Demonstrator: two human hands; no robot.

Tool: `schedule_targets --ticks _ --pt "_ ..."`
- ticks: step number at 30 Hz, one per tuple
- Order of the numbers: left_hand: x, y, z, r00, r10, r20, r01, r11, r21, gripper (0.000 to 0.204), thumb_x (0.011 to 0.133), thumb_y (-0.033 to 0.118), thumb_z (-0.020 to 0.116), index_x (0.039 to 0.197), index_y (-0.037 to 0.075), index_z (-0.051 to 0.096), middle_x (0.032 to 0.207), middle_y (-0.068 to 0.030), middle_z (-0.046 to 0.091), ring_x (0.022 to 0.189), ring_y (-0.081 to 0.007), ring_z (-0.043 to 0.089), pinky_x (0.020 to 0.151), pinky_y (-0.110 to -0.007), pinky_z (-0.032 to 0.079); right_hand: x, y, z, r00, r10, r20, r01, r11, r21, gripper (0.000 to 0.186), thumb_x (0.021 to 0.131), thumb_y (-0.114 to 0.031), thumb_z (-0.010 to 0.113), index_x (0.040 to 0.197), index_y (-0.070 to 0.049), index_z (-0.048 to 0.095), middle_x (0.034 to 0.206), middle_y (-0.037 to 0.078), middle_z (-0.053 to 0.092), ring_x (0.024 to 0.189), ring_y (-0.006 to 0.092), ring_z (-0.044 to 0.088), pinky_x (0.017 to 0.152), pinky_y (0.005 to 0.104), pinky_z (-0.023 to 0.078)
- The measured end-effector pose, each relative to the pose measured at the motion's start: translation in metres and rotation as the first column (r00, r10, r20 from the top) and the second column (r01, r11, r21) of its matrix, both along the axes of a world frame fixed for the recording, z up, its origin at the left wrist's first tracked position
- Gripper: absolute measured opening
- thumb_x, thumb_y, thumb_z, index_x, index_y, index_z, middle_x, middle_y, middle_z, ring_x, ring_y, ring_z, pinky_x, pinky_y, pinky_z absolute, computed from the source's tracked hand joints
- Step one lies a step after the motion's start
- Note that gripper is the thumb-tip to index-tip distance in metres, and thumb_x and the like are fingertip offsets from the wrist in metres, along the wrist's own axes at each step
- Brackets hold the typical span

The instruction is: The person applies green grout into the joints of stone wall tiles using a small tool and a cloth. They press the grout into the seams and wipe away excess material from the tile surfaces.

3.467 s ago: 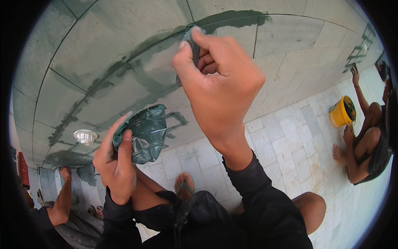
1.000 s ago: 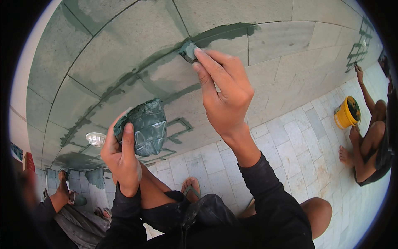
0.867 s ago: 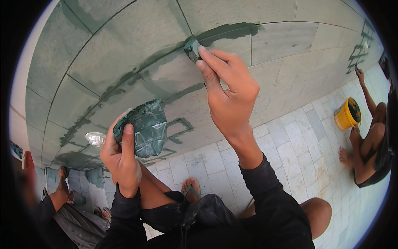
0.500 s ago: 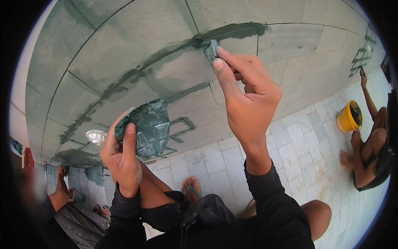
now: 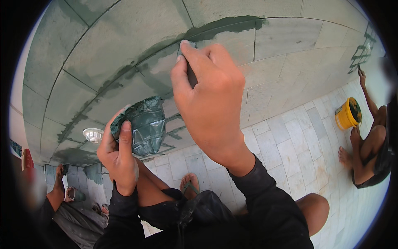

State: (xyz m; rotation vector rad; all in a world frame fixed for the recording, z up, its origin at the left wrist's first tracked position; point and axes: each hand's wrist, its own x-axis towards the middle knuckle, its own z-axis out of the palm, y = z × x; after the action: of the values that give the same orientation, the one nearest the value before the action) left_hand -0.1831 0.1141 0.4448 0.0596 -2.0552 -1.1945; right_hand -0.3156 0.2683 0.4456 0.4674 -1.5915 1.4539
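Note:
My left hand [image 5: 120,159] is closed round a clear plastic bag [image 5: 150,130] of dark green grout, its thumb over the smeared open edge. My right hand [image 5: 217,97] pinches a small flat spreader [image 5: 191,76], mostly hidden behind the fingers. Its tip is at a curved joint in the stone-tiled wall [image 5: 286,39], where a wet band of green grout [image 5: 226,27] runs along the seam. More grout is smeared down the joint to the left, and thinner green haze covers nearby tiles.
A round white fitting [image 5: 93,135] sits in the wall left of the bag. At right, a co-worker [image 5: 375,141] crouches beside a yellow bucket [image 5: 347,114], one hand at grouted tiles. Another person [image 5: 76,220] sits at lower left. Pale tiled floor [image 5: 282,153] lies below.
My right hand has swung left and turned over, carrying the spreader onto the joint, so the hand now covers most of it. My left hand and the bag have barely shifted.

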Motion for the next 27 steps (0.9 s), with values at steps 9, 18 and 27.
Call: schedule_targets --ticks 9,18,27 --pt "0.003 0.000 0.003 0.999 0.026 -0.039 -0.026 1.000 -0.004 0.031 0.107 0.008 0.062 0.131 -0.011 0.065 0.114 -0.0098 0.071 0.103 -0.0113 0.063 0.094 -0.025 0.049 -0.014 0.067 -0.020 0.936 0.256 0.243 -0.204 0.954 -0.220 0.027 0.096 -0.010 0.076 0.120 0.001 0.077 0.097 0.009 0.074 0.078 0.0115 0.066 0.070 0.0258 0.054" --pt "-0.001 0.001 0.000 0.982 -0.131 0.135 0.112 0.984 0.140 0.027 0.106 0.012 0.067 0.125 -0.007 0.068 0.107 -0.0022 0.070 0.095 -0.0070 0.059 0.087 -0.022 0.046 -0.021 0.096 -0.030 0.494 0.847 0.198 -0.657 0.512 -0.553 0.043 0.106 -0.020 0.064 0.141 0.004 0.062 0.111 0.019 0.075 0.092 0.0235 0.075 0.081 0.0362 0.062" --pt "-0.004 0.011 0.012 0.923 -0.285 0.261 0.207 0.935 0.289 0.031 0.104 0.017 0.070 0.124 -0.007 0.069 0.105 -0.0029 0.072 0.092 -0.0069 0.060 0.083 -0.023 0.048 -0.020 0.080 -0.039 0.400 0.896 0.193 -0.760 0.441 -0.477 0.045 0.101 -0.019 0.070 0.138 0.005 0.063 0.116 0.017 0.073 0.100 0.0218 0.072 0.088 0.0355 0.059"
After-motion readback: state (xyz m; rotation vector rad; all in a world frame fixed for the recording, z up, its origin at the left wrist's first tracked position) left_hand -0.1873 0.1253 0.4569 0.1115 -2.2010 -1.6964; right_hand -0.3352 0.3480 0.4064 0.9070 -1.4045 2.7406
